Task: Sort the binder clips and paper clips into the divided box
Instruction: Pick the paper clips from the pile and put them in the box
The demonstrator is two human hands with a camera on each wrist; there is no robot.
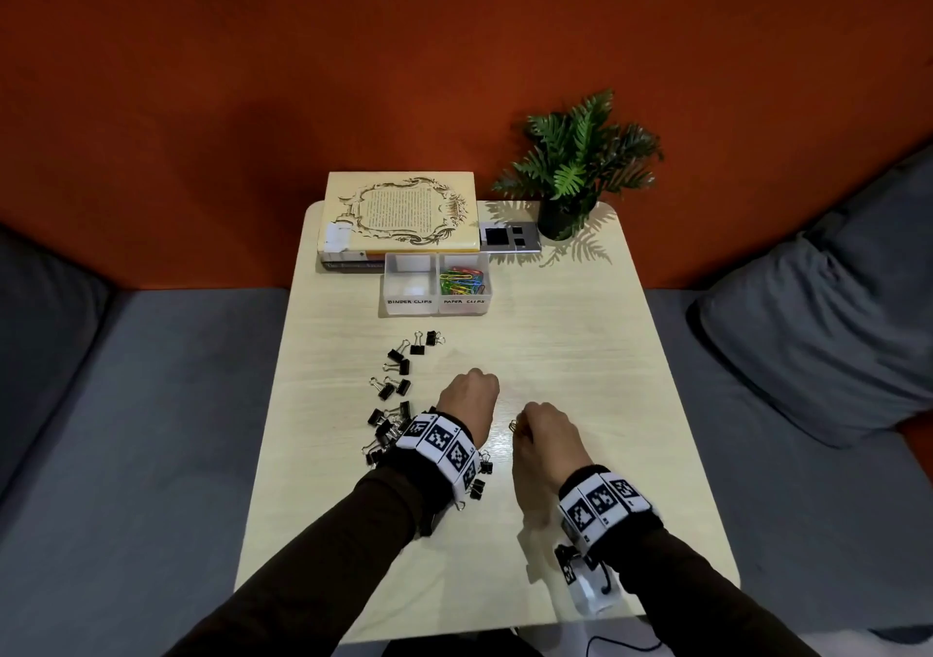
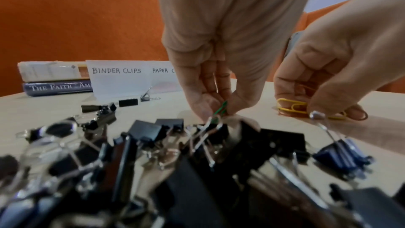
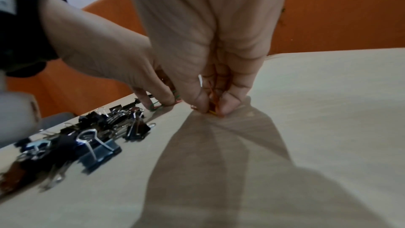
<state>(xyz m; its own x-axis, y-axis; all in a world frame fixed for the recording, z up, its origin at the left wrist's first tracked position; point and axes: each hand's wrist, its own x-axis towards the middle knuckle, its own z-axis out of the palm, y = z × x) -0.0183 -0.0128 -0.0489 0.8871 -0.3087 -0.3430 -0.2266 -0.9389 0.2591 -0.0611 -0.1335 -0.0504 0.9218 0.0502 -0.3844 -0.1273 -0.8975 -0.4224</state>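
The clear divided box (image 1: pixel 437 306) stands at the table's far middle; its right half, labelled PAPER CLIPS, holds several coloured paper clips (image 1: pixel 462 280), and the left half, labelled BINDER CLIPS, is empty. Black binder clips (image 1: pixel 404 366) trail from the box down to a pile (image 2: pixel 153 138) under my left wrist. My left hand (image 2: pixel 219 112) pinches a green paper clip (image 2: pixel 223 108) against the table. Just to its right, my right hand (image 3: pixel 213 110) pinches yellow and orange paper clips (image 2: pixel 290 107) at the tabletop. In the head view both hands (image 1: pixel 472 390) (image 1: pixel 542 426) are curled, knuckles up.
A stack of books (image 1: pixel 399 212) lies behind the box, with a small grey card (image 1: pixel 510 237) and a potted plant (image 1: pixel 575 166) to its right. Grey sofa cushions (image 1: pixel 818 333) flank the narrow table (image 1: pixel 580 343). An orange wall rises behind.
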